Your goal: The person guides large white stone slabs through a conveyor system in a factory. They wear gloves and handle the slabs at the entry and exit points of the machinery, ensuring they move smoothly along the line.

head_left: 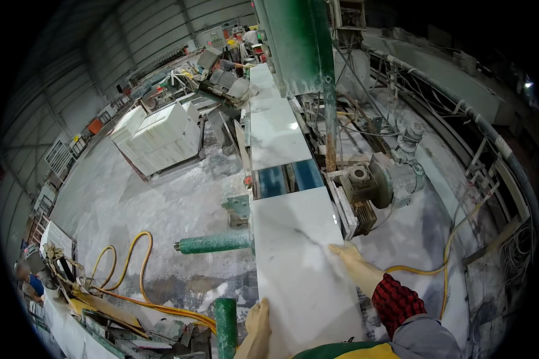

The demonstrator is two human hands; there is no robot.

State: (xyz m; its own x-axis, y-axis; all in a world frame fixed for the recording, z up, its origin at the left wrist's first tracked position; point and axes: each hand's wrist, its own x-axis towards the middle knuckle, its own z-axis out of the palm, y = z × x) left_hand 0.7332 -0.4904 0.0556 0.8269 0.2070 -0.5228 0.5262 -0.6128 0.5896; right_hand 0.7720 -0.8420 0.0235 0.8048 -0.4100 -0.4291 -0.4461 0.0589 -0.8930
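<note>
A long white marble-look stone slab with grey veins lies flat in front of me, running away from my body. My left hand grips its left edge close to me, the fingers partly hidden at the side. Farther up, my right hand holds the right edge, fingers closed along it; a red and black cuff covers that wrist. Beyond the slab's far end, a gap shows the blue conveyor belt. Past this gap, another polished white slab lies on the same line.
A tall green machine housing stands over the line's far right. Beside the belt sits a motor. Left are stacked white slabs, a green roller, a green post and yellow hoses. A person is at far left.
</note>
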